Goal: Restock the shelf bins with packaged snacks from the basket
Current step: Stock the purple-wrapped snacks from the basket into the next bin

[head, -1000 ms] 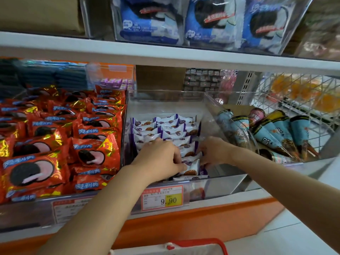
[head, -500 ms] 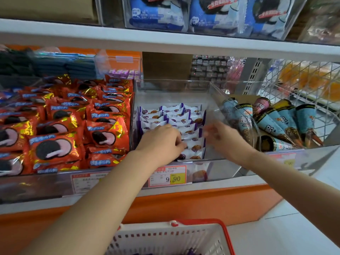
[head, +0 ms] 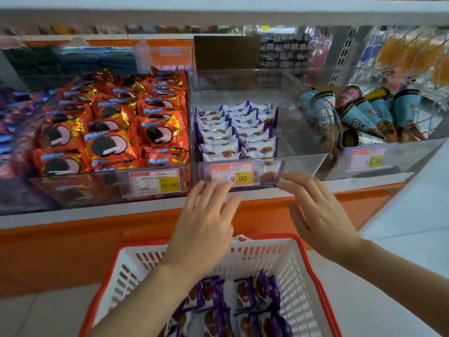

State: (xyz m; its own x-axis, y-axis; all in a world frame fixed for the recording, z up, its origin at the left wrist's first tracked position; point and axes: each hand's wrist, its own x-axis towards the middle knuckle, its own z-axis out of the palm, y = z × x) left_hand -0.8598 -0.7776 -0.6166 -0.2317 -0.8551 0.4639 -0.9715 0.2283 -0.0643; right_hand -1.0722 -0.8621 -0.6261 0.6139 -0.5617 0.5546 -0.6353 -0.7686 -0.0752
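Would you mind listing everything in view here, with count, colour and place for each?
red cookie packs: many, red and gold, left bin
white-and-purple packs: two rows, white with purple edges, left part of the middle bin
middle bin: one, clear, centre of the shelf
cone snacks: several, mostly blue, right bin
price labels: three, red and yellow, on the bin fronts
basket: one, white with red rim, below the shelf
purple packs: several, purple and white, in the basket
left hand: one, fingers straight, holding nothing, before the middle bin's label
right hand: one, fingers straight, holding nothing, by that bin's front
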